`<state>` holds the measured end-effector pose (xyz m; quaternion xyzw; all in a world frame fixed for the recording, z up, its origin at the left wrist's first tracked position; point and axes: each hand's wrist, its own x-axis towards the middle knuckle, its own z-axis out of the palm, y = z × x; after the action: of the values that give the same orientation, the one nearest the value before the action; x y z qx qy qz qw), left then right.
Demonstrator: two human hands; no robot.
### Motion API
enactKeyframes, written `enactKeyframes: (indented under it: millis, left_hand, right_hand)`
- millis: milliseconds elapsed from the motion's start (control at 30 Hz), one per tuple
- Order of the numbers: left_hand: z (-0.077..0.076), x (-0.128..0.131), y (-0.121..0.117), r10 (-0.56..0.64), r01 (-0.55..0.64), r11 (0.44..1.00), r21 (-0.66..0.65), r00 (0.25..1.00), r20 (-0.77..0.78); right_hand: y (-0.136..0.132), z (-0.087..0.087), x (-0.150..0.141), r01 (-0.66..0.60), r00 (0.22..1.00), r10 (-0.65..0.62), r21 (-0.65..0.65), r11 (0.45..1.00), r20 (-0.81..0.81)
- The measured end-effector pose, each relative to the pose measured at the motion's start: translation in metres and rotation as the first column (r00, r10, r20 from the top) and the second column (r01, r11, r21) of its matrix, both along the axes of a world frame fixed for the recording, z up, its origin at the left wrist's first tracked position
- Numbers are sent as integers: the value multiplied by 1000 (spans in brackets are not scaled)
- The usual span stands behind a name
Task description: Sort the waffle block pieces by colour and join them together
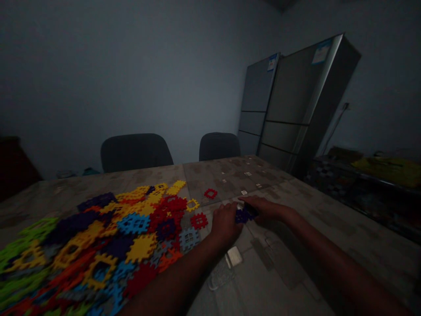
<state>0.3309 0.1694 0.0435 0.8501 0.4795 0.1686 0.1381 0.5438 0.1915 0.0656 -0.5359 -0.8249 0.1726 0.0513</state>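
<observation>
Dark blue toothed plastic (242,215) held between our 2 hands, just over the table (272,281).
It lies immediately right of our left hand (226,223), which grasps its left end, and left of our right hand (263,207), which grips the other; touching both, it favours neither. Its long axis seems to run left to right, though we cannot tell whether it is 1 piece or 2 joined. Left of our left hand lie 1 red piece (199,220) and the multicoloured heap (142,248); beyond the table stand 2 chairs (134,151).
</observation>
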Motion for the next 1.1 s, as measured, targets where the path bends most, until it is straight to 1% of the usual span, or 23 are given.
enactKeyframes:
  millis: [200, 500, 700, 833, 900, 1000, 1100]
  left_hand:
    - [1, 1, -2, 13, -13, 1000, 5, 1000, -3]
    - [-1, 0, -6, -6, 6, 1000, 1, 1000, 10]
    - [-4, 0, -10, -30, 30, 1000, 1, 999, 37]
    - [-5, 1, -12, -27, 28, 1000, -3, 998, 58]
    - [-4, 1, -14, -26, 27, 1000, -12, 997, 69]
    - [1, -4, -17, -35, 38, 999, -31, 995, 96]
    - [11, -23, -20, -62, 68, 997, -34, 988, 145]
  right_hand:
    - [1, -1, 0, -10, 1000, 10, 6, 1000, 8]
    - [0, -10, 4, -27, 999, 27, 5, 1000, 20]
    - [-8, -11, 7, -42, 999, 42, -13, 999, 6]
    - [-11, -12, 8, -30, 999, 29, -11, 1000, -17]
    - [-12, -11, 9, -26, 999, 26, -9, 1000, -33]
    - [-16, -4, 12, -14, 998, 15, 13, 1000, -64]
    - [-25, 4, 14, 22, 994, -14, 69, 997, -107]
